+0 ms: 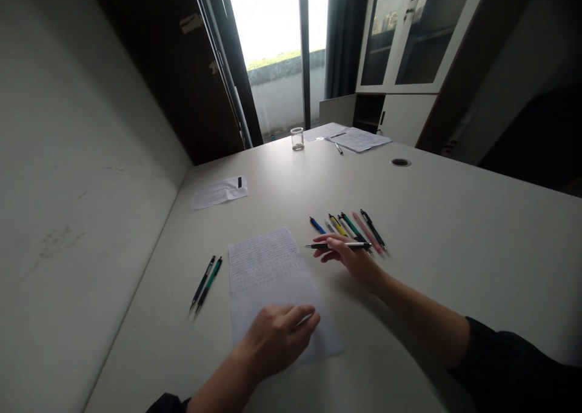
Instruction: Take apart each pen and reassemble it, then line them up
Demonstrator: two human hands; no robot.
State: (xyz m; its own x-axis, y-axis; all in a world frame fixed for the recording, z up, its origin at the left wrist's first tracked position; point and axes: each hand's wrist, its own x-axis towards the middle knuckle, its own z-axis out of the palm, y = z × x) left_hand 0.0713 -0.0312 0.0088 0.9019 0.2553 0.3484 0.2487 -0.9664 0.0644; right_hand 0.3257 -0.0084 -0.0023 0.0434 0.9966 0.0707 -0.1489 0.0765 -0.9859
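A sheet of paper (277, 292) lies on the table, its upper half covered in lines of handwriting. My left hand (284, 337) rests on its blank lower part, fingers loosely curled; no object shows in it. To the right of the sheet, my right hand (343, 252) holds a black-and-white pen (339, 245) nearly level, tip pointing left, above the table. Just beyond that hand lies a row of several pens, among them a blue pen (317, 225), a yellow pen (337, 224), a pink pen (366, 231) and a black pen (373, 228). My hand hides parts of some.
Left of the sheet lie a dark pen (202, 282) and a green pen (210, 284). Farther off are a creased paper (218, 193), a glass (297, 139), stacked papers (359, 140) and a round hole (401, 163) in the table. A wall (91, 219) borders the left side.
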